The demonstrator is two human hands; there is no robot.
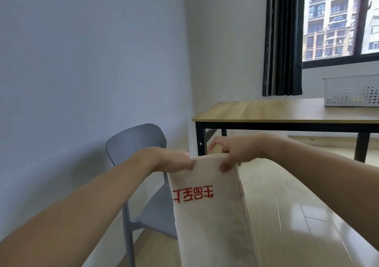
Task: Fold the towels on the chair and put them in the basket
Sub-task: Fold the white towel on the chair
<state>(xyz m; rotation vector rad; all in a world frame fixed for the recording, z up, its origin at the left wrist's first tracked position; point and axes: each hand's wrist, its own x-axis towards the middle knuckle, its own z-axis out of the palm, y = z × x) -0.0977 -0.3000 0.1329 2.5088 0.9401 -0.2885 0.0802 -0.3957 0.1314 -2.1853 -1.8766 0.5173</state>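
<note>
Nearest the camera, a cream towel (pixel 207 215) with upside-down red characters hangs doubled over in the air, its top fold pinched at the left corner by the left hand (pixel 174 160) and at the right corner by the right hand (pixel 231 152), fingers of both clamped on the cloth. Just behind and to the left stands the grey chair (pixel 141 143) against the wall. Farther off, the white perforated basket (pixel 352 90) sits on the wooden table (pixel 266 111) below the window (pixel 340 18).
</note>
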